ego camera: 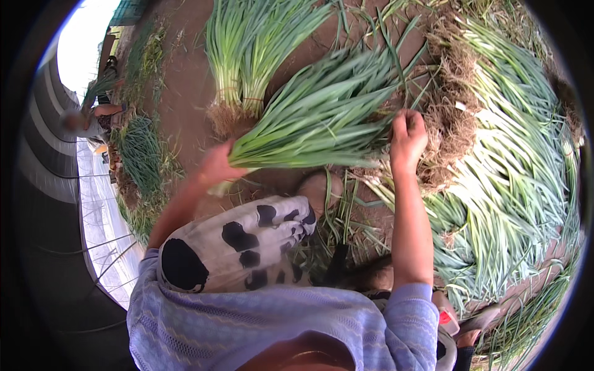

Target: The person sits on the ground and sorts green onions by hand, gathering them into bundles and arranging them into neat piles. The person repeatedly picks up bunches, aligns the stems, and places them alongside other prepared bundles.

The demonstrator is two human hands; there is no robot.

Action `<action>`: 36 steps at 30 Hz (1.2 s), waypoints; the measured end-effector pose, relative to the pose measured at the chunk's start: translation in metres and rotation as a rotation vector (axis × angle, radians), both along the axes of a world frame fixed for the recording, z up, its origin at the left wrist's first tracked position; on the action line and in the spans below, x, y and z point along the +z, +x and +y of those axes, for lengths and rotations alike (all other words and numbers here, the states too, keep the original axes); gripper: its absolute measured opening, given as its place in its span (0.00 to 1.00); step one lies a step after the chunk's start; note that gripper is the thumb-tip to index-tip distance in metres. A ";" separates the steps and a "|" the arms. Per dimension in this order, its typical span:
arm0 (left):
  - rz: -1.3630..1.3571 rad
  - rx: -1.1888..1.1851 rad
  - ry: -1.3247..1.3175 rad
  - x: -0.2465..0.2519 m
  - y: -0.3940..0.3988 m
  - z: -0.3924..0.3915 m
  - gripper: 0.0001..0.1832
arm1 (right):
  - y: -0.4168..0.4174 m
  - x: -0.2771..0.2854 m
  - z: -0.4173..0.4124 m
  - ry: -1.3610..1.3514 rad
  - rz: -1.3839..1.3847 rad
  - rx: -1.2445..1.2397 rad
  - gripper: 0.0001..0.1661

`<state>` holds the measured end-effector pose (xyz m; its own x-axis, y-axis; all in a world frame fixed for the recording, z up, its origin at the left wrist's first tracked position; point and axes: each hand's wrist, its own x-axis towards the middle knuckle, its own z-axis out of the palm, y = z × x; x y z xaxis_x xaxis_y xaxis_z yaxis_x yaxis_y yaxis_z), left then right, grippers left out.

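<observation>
In my left hand, which is blurred, is a thick bunch of green onions, gripped near the pale stem end. Its long green leaves fan out to the right. My right hand is raised beside the leaf tips, fingers curled with the fingertips together; whether something thin is between them cannot be made out. Beyond my left hand, tied bundles of green onions lie side by side on the brown ground, roots towards me. A large heap of loose green onions spreads on the right, its brown roots facing my right hand.
Loose leaves litter the ground around my shoe and patterned trouser leg. Another person is at the far left beside a further pile of green onions. Part of someone's foot shows at the lower right, near a pale container with red.
</observation>
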<state>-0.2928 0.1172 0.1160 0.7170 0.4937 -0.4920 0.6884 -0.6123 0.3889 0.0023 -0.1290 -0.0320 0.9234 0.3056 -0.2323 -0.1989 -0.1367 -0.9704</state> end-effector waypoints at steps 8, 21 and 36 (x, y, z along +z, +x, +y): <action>0.064 -0.688 0.949 0.182 0.148 0.096 0.42 | -0.058 0.008 0.001 0.226 0.035 0.318 0.05; -0.566 0.067 0.419 0.033 0.211 0.215 0.43 | -0.090 -0.010 -0.012 0.022 0.183 0.513 0.06; 0.022 0.178 0.274 -0.146 0.155 0.096 0.71 | -0.129 -0.020 0.018 -0.104 0.354 0.647 0.12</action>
<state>-0.1382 0.2131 -0.0300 0.5981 0.7270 -0.3373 0.8006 -0.5611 0.2102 -0.1264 -0.1111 -0.0524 0.4306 0.7233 -0.5397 -0.3461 -0.4199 -0.8390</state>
